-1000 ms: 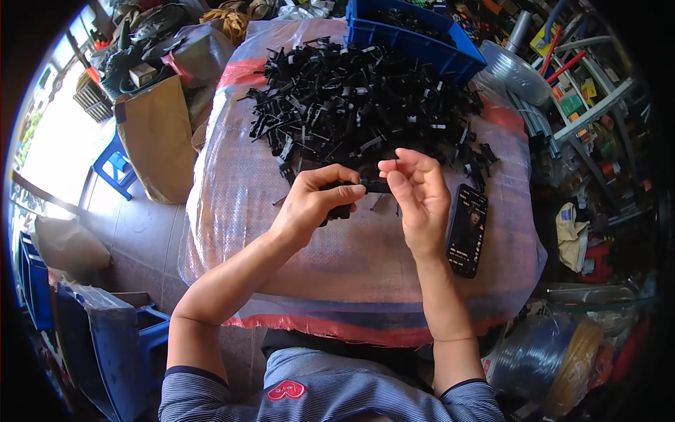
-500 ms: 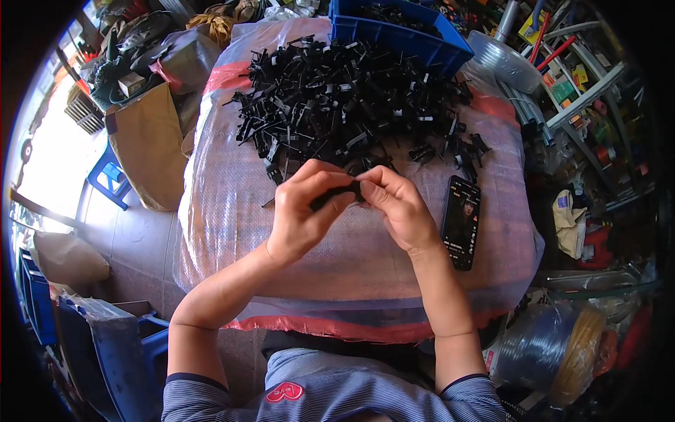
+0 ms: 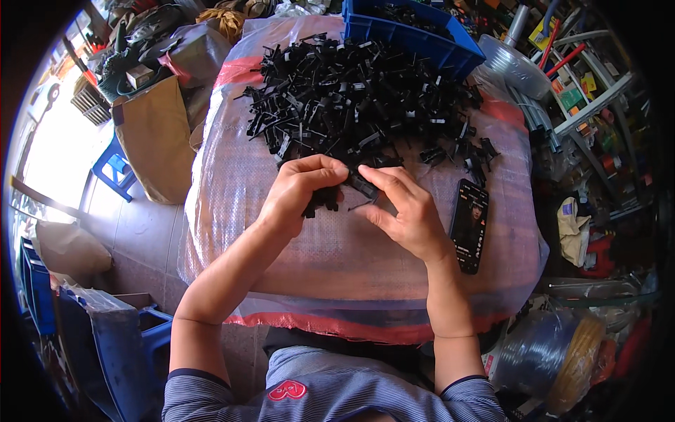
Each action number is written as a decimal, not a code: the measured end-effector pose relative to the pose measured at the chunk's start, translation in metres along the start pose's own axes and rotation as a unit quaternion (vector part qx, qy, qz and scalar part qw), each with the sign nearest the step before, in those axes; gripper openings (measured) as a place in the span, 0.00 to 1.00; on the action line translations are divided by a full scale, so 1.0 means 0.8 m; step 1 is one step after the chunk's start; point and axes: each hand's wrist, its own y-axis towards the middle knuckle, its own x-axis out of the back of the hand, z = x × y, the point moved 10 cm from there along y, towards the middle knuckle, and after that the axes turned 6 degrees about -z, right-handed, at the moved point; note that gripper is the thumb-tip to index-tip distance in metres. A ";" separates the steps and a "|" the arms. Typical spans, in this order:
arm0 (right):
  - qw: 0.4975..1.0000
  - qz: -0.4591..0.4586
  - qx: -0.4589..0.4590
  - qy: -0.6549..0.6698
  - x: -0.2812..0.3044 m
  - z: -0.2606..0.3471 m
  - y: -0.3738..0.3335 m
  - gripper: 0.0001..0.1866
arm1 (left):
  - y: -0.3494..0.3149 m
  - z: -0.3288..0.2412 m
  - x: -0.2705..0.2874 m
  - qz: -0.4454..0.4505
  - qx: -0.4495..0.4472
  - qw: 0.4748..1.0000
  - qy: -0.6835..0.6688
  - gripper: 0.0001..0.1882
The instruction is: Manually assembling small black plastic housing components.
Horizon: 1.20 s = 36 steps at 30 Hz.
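Note:
My left hand [image 3: 290, 190] is closed around several small black plastic parts [image 3: 323, 201], which stick out below its fingers. Its thumb and index finger come together at the end of another black plastic part [image 3: 363, 186]. That part lies between the index finger and thumb of my right hand [image 3: 408, 211], which are bent round it with a gap. A thin prong points out near the right thumb. Just beyond both hands spreads a large heap of similar black parts [image 3: 358, 98]. Fingers cover much of what I hold.
A woven plastic sheet [image 3: 337, 274] with red bands covers the work surface. To the right of my hands lies a phone [image 3: 469, 225] with its screen lit. At the back stands a blue crate [image 3: 415, 42] holding black parts. A blue stool [image 3: 114, 169] is on the floor at left.
My hands have moved from a tight pinch together to slightly apart. The right thumb has dropped away from its index finger, and more black parts show under the left hand. The view has shifted slightly.

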 end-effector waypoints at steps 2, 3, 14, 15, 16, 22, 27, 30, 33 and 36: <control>0.999 -0.025 0.021 -0.028 0.004 0.002 -0.001 0.23 | -0.004 0.004 -0.007 0.005 0.011 1.000 0.003 0.04; 0.996 -0.051 0.041 -0.057 0.008 0.007 -0.001 0.23 | -0.006 0.009 -0.011 0.012 0.022 1.000 0.007 0.04; 0.985 -0.026 0.038 -0.167 -0.023 0.001 -0.009 0.18 | -0.010 0.012 -0.015 0.032 -0.018 0.995 0.088 0.06; 0.981 -0.039 0.024 -0.188 -0.020 0.000 -0.011 0.16 | -0.012 0.004 -0.016 0.014 -0.052 0.990 0.127 0.06; 0.978 -0.051 0.015 -0.200 -0.023 0.001 -0.009 0.14 | -0.015 -0.004 -0.017 -0.004 -0.087 0.982 0.166 0.07; 0.970 -0.095 0.005 -0.223 -0.025 0.001 -0.005 0.12 | 0.001 0.002 -0.009 -0.009 -0.083 0.991 0.106 0.06; 0.994 -0.043 -0.031 -0.097 0.003 -0.024 0.001 0.26 | 0.014 -0.014 -0.007 -0.028 -0.023 0.995 0.092 0.08; 0.979 0.012 -0.113 -0.167 -0.003 -0.057 -0.016 0.29 | 0.060 -0.082 -0.008 -0.046 -0.093 0.994 0.047 0.07; 0.976 0.057 -0.120 -0.173 -0.021 -0.056 -0.031 0.26 | 0.137 -0.172 -0.070 -0.022 -0.178 0.980 0.089 0.04; 0.980 0.049 -0.108 -0.161 -0.043 -0.056 -0.051 0.22 | 0.235 -0.263 -0.138 -0.033 -0.293 0.953 0.073 0.12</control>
